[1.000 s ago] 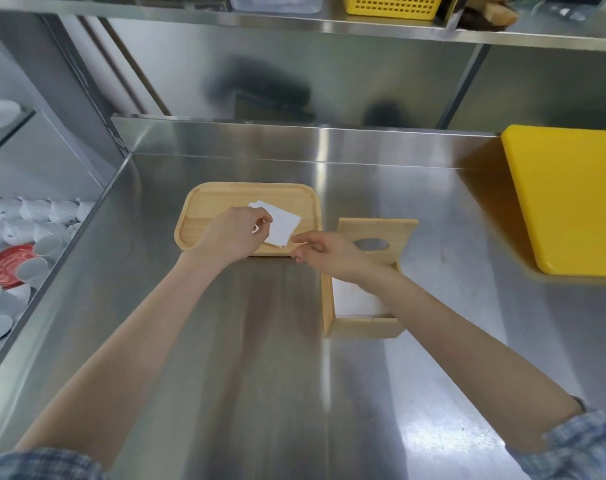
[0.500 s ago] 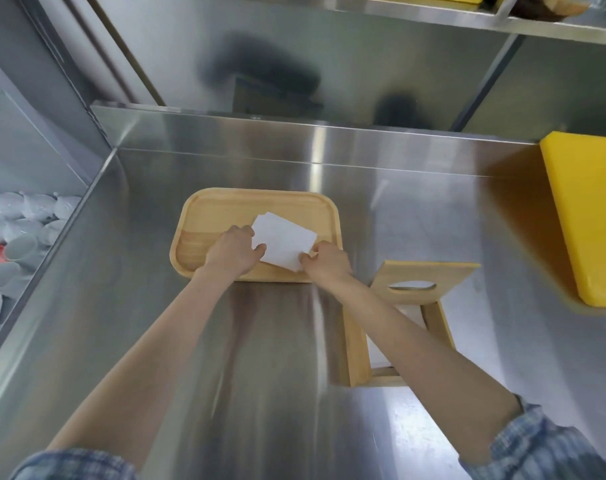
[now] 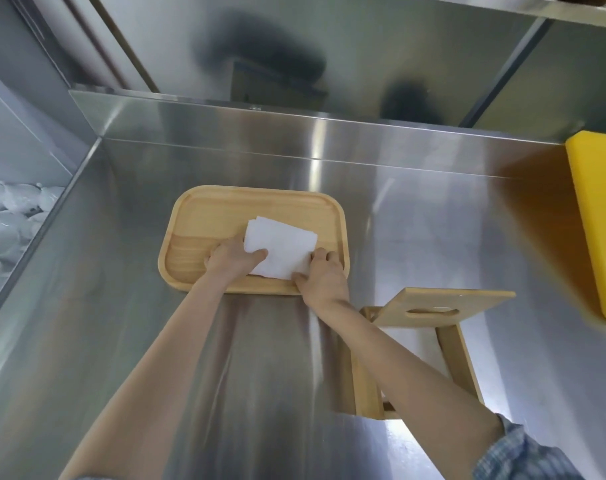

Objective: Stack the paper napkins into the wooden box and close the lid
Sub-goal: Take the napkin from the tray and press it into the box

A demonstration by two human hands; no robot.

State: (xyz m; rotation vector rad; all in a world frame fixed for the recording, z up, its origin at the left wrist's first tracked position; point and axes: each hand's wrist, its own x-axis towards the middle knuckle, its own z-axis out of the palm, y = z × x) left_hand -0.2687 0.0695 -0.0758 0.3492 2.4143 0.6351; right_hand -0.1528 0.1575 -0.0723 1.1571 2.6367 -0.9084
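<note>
A small stack of white paper napkins (image 3: pixel 280 247) lies on the near right part of a wooden tray (image 3: pixel 222 209). My left hand (image 3: pixel 230 259) grips the stack's left edge, thumb on top. My right hand (image 3: pixel 324 275) holds its right edge. The wooden box (image 3: pixel 450 344) stands to the right of my right forearm, its slotted lid (image 3: pixel 440 306) raised and tilted open. White napkin shows inside the box, partly hidden by my arm.
The tray and box sit on a steel counter (image 3: pixel 121 306) with a raised back wall. A yellow cutting board (image 3: pixel 599 220) lies at the far right. White cups and dishes (image 3: pixel 10 216) fill a lower area beyond the counter's left edge.
My right hand moved from beside the box to the napkins' right edge. Both hands now hold the stack on the tray. The view has tilted down and closer.
</note>
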